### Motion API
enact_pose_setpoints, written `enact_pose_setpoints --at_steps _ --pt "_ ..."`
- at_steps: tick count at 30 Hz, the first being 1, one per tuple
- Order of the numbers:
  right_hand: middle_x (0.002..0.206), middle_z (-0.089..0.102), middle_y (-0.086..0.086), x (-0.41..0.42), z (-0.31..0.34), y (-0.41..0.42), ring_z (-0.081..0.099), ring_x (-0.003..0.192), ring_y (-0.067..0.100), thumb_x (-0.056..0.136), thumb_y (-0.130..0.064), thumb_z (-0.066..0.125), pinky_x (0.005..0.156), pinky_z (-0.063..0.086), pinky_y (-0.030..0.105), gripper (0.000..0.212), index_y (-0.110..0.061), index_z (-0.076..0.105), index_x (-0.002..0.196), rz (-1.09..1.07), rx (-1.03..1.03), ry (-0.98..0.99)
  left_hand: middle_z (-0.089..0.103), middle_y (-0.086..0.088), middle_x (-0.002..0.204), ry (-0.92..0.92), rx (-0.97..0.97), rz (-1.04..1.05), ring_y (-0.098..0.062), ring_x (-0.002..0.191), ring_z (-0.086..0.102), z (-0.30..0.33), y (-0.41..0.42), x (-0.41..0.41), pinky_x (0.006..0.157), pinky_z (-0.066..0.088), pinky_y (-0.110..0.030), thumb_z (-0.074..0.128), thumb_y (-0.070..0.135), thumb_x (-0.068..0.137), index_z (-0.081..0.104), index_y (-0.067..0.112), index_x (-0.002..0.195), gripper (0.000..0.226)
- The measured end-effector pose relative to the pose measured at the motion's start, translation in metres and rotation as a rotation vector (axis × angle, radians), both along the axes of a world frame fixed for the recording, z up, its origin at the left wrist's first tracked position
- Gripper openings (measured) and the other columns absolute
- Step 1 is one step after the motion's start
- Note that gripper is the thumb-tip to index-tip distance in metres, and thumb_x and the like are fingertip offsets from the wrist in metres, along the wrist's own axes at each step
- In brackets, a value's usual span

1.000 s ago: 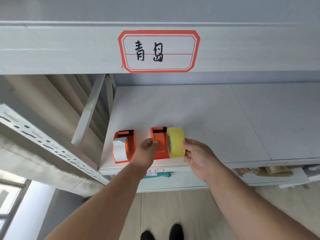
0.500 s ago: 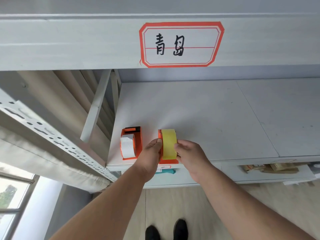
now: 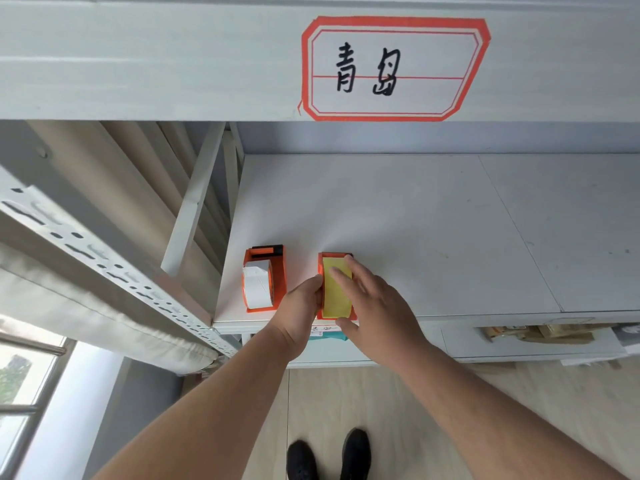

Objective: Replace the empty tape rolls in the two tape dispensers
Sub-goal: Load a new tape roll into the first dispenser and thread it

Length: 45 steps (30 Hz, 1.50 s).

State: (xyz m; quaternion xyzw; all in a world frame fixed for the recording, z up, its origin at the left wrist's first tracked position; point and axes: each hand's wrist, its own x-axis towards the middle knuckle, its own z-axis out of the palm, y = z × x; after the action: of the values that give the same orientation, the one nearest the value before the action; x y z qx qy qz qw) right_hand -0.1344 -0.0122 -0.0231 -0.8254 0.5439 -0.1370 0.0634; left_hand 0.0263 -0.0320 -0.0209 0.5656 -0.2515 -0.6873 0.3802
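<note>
Two orange tape dispensers stand side by side near the front edge of a white shelf (image 3: 433,216). The left dispenser (image 3: 280,271) holds a white tape roll (image 3: 257,285). A yellow tape roll (image 3: 335,299) sits in the right dispenser (image 3: 320,268). My left hand (image 3: 300,308) grips the right dispenser's left side, thumb against it. My right hand (image 3: 372,303) lies over the yellow roll from the right, fingers spread and straight, pressing its top; the thumb is at the dispenser's front edge.
A shelf beam above carries a red-bordered label (image 3: 394,67) with handwritten characters. A perforated metal upright (image 3: 104,271) and diagonal brace (image 3: 194,199) stand to the left. A lower shelf holds cardboard scraps (image 3: 533,334). My shoes (image 3: 329,455) are on the wooden floor.
The yellow roll has gone from beside the right dispenser into it. My right hand has let go of its pinch and now lies flat on the roll. My left hand keeps hold of the dispenser.
</note>
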Motion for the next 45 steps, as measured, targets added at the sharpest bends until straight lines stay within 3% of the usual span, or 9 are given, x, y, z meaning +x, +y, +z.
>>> enact_pose_setpoints --at_steps 3,6,10,14,18,23,30,36,45 --pt "0.146 0.057 0.012 0.002 -0.009 -0.006 0.069 0.092 0.036 0.074 -0.019 0.086 0.073 0.061 0.045 0.070 -0.018 0.056 0.137 0.063 -0.155 0.068 0.081 -0.008 0.097 0.035 -0.021 -0.002 -0.027 0.107 0.070 -0.002 0.000 0.002 0.099 0.055 -0.037 0.039 0.025 0.113 0.074 0.013 0.107 0.037" --pt "0.137 0.063 0.011 0.003 -0.011 -0.004 0.068 0.087 0.034 0.080 -0.017 0.079 0.072 0.059 0.041 0.046 -0.015 0.067 0.125 0.116 -0.279 0.125 0.082 0.000 0.085 0.068 -0.027 -0.003 -0.024 0.104 0.070 0.001 0.000 0.003 0.097 0.055 -0.033 0.037 0.022 0.113 0.073 0.013 0.105 0.038" --pt "0.129 0.070 0.010 0.001 -0.015 -0.002 0.070 0.082 0.031 0.084 -0.017 0.075 0.071 0.058 0.040 0.031 -0.011 0.074 0.115 0.125 -0.367 0.113 0.082 0.002 0.086 0.058 -0.033 -0.034 -0.021 0.102 0.071 0.002 -0.001 0.004 0.091 0.055 -0.028 0.037 0.024 0.113 0.075 0.016 0.100 0.041" --pt "0.126 0.073 0.011 -0.001 -0.014 -0.006 0.073 0.080 0.029 0.086 -0.019 0.079 0.073 0.061 0.038 0.028 -0.008 0.076 0.112 0.139 -0.373 0.115 0.083 0.004 0.091 0.043 -0.022 -0.022 -0.016 0.102 0.073 0.005 -0.001 0.001 0.084 0.055 -0.024 0.035 0.027 0.114 0.072 0.018 0.103 0.039" --pt "0.140 0.065 0.011 -0.011 -0.022 0.000 0.073 0.097 0.029 0.082 -0.021 0.083 0.081 0.063 0.040 0.051 -0.010 0.067 0.129 0.105 -0.297 0.072 0.077 -0.008 0.114 0.063 0.010 0.017 -0.026 0.117 0.070 0.004 -0.002 0.002 0.102 0.055 -0.036 0.036 0.032 0.114 0.067 0.012 0.125 0.039" --pt "0.131 0.065 0.013 -0.016 -0.021 0.001 0.072 0.088 0.029 0.075 -0.024 0.090 0.074 0.064 0.039 0.061 -0.013 0.058 0.126 0.035 -0.268 0.031 0.081 -0.004 0.100 0.011 0.007 0.016 -0.025 0.105 0.074 0.003 -0.002 -0.001 0.104 0.055 -0.044 0.038 0.035 0.113 0.069 0.015 0.121 0.038" --pt "0.128 0.063 0.016 -0.010 -0.020 -0.003 0.068 0.086 0.029 0.080 -0.023 0.086 0.071 0.063 0.042 0.043 -0.014 0.064 0.116 0.099 -0.293 0.117 0.078 -0.013 0.105 -0.001 -0.004 0.026 -0.028 0.109 0.070 0.001 -0.003 0.000 0.110 0.052 -0.043 0.037 0.028 0.113 0.069 0.004 0.123 0.041" --pt "0.128 0.066 0.013 -0.012 -0.013 -0.002 0.071 0.085 0.028 0.073 -0.026 0.093 0.071 0.064 0.039 0.050 -0.016 0.068 0.116 0.122 -0.242 0.189 0.077 -0.015 0.119 -0.044 -0.003 0.019 -0.029 0.116 0.072 -0.003 -0.001 0.001 0.112 0.052 -0.044 0.038 0.035 0.112 0.066 0.006 0.132 0.045" --pt "0.117 0.075 0.008 -0.010 -0.005 0.002 0.073 0.087 0.027 0.084 -0.021 0.084 0.073 0.062 0.038 0.020 -0.015 0.080 0.103 0.092 -0.209 0.026 0.078 -0.012 0.120 -0.079 0.001 -0.024 -0.028 0.118 0.072 -0.006 0.004 0.002 0.110 0.053 -0.039 0.035 0.036 0.113 0.069 0.014 0.127 0.043"
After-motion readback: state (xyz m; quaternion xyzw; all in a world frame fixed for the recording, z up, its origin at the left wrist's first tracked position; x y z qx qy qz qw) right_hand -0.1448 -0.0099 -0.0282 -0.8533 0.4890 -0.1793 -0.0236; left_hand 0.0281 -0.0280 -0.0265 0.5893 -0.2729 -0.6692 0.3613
